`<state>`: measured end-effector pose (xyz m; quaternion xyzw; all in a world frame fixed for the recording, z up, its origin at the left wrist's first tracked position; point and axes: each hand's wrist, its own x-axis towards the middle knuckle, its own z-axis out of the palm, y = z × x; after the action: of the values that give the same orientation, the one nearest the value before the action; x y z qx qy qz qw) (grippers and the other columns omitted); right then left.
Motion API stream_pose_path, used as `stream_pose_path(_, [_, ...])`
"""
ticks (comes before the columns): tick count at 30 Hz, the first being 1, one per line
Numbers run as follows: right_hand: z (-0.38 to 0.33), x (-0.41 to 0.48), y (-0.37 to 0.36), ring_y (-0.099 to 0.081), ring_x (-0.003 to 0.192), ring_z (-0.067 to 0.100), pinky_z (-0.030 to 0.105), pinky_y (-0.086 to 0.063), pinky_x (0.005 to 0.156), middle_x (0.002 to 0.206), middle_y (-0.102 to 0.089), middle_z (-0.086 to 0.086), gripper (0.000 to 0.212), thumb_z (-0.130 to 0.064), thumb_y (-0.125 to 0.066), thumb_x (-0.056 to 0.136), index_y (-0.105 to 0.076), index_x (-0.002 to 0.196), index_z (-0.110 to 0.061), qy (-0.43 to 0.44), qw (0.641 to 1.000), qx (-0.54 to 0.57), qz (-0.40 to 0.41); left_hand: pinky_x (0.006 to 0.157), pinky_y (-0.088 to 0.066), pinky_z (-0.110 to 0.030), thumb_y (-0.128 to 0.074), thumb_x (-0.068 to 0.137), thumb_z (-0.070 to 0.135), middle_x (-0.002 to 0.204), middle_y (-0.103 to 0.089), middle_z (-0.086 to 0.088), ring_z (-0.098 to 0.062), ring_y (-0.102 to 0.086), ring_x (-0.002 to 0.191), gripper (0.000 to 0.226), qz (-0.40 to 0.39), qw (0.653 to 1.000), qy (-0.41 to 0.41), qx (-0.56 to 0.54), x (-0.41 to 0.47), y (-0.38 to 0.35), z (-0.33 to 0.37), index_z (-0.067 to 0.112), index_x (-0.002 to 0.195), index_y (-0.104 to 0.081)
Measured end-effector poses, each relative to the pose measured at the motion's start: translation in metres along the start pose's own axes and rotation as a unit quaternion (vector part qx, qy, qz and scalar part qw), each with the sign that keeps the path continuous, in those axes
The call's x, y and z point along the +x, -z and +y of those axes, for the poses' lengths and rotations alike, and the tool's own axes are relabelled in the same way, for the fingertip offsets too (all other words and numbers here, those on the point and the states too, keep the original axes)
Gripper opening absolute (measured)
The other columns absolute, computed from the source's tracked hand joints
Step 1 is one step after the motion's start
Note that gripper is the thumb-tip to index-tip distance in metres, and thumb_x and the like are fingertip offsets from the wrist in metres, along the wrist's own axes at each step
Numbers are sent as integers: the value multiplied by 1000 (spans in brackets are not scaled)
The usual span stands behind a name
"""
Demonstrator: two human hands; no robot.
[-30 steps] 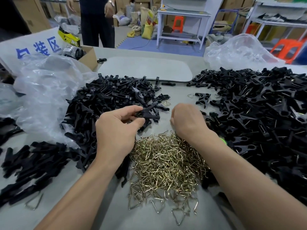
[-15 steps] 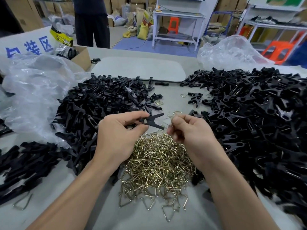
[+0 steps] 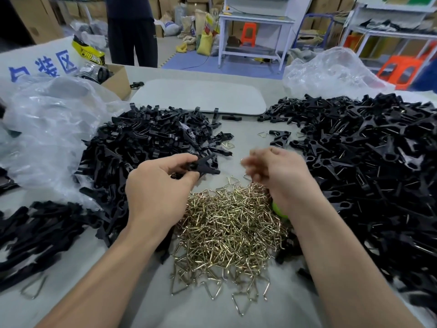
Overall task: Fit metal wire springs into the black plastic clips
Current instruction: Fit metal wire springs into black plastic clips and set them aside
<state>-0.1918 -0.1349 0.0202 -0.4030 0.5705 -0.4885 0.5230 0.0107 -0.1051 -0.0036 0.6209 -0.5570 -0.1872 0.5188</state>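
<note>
One forked black clip [image 3: 203, 167] | left hand [image 3: 156, 188] pinches | triangular brassy springs [image 3: 231, 223] heaped

Bright, even overhead indoor light with soft shadows, glare on the plastic bags [image 3: 54, 129], motion blur on the right hand [image 3: 275, 172] fingers, wide-angle bending at frame edges.

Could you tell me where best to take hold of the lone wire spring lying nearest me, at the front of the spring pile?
Grip its near corner, pinching from above and from your side. The wire spring lies flat on the table, its point toward you and clear, while its far side meets the spring pile and could snag.
</note>
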Motion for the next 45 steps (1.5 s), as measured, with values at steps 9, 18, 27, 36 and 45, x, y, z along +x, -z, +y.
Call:
stream_pose_path(9, [10, 14, -17, -72, 86, 18, 34, -60, 85, 98, -76, 1, 13, -17, -73, 94, -79, 105, -20, 118, 856, -503, -22, 80, -61, -30, -90, 75, 31, 79, -66, 44, 9, -68, 73, 43, -6, 1000, -1, 12, 2, 2, -1, 68, 85, -69])
stream_pose_path(18, [4, 17, -41, -51, 59, 21, 33, -45, 59, 67, -48, 2, 26, -11, -65, 96, -54, 73, -14, 205, 693, -690, -33, 71, -56, -21, -90, 75, 36, 81, -67, 42, 8, -68, 71, 48, -23, 999, -15, 20, -1, 2, -3, 69, 96, -63])
stream_pose_path(27, [12, 13, -37, -65, 74, 29, 40, -61, 70, 77, -63, 6, 7, -6, -65, 94, -67, 89, -11, 261, 696, -669, -13, 69, -54, -20, -90, 74, 32, 79, -64, 46, 11, -66, 72, 33, -9, 1000, 2, 25, -1, 3, -7, 58, 88, -73])
stream_pose_path(36, [5, 16, -41, -42, 53, 18, 34, -41, 59, 61, -43, 5, 41, -4, -62, 93, -38, 61, -13, 258, 692, -669, -86, 82, -60, -27, -90, 74, 34, 75, -70, 35, 7, -69, 73, 38, 7, 1000, -1, 27, 2, 5, -5, 63, 88, -69])
stream_pose_path(45, [11, 2, -46, -36, 50, 19, 32, -26, 50, 57, -35, -1, 38, 5, -48, 87, -27, 64, -17, 347, 655, -667, -81, 81, -61, -31, -90, 74, 35, 76, -69, 38, 7, -69, 72, 42, 5, 1000, 7, 23, 0, 6, 1, 67, 89, -67])
